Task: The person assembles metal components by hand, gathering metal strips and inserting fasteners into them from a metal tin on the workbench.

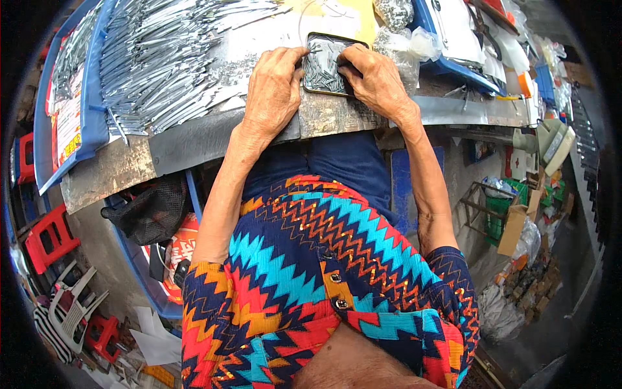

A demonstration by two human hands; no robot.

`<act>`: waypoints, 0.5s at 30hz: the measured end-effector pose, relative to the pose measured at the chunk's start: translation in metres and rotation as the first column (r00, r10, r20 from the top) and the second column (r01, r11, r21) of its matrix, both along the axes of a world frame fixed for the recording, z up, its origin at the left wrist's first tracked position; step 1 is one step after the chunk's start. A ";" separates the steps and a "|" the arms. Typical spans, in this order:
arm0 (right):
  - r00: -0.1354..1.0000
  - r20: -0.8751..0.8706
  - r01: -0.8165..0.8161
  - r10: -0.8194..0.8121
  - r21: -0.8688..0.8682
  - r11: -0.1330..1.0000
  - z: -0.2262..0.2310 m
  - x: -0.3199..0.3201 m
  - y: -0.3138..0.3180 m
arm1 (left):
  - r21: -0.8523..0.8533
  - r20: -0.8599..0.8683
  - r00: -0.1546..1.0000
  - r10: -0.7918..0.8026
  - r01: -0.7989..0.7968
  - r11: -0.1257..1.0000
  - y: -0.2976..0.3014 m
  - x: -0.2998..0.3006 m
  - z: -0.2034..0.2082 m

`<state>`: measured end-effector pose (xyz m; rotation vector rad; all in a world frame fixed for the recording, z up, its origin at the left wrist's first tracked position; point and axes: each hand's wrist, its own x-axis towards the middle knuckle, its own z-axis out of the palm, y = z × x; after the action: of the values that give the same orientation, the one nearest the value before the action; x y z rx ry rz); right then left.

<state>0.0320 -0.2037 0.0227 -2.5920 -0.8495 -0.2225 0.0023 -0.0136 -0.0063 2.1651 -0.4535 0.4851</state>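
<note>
A small rectangular tray with a dark rim (328, 93) lies near the table's front edge. Inside it is a loose heap of short, thin metal pins (322, 72). My left hand (275, 89) is at the tray's left rim. Its thumb and forefinger are pinched together, with what looks like a small dark metal piece at the tips. From the right, my right hand (377, 79) reaches over the tray, its fingers curled and pressed together among the pins. Whatever those fingertips hold is hidden.
Long thin metal strips (162, 61) are piled left of my hands, beside a blue bin (94, 123). Clear plastic bags (405, 52) stand right of the tray. A blue tray (463, 70) sits farther right. A black mesh bag (152, 211) hangs below the table edge.
</note>
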 end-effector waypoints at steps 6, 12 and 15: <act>1.000 -0.003 -0.008 0.008 -0.030 1.000 0.000 0.003 0.002 | 0.001 0.006 1.000 0.002 -0.002 1.000 0.000 0.000 0.001; 0.999 0.041 -0.017 0.019 -0.030 0.999 -0.001 0.005 0.005 | 0.002 0.005 1.000 0.005 -0.005 1.000 0.001 0.000 0.000; 0.999 0.052 -0.014 0.015 -0.022 1.000 -0.001 0.006 0.005 | -0.003 0.003 1.000 0.003 -0.003 1.000 0.001 0.000 0.000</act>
<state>0.0380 -0.1989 0.0214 -2.6101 -0.8935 -0.2795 0.0019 -0.0129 -0.0066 2.1626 -0.4505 0.4903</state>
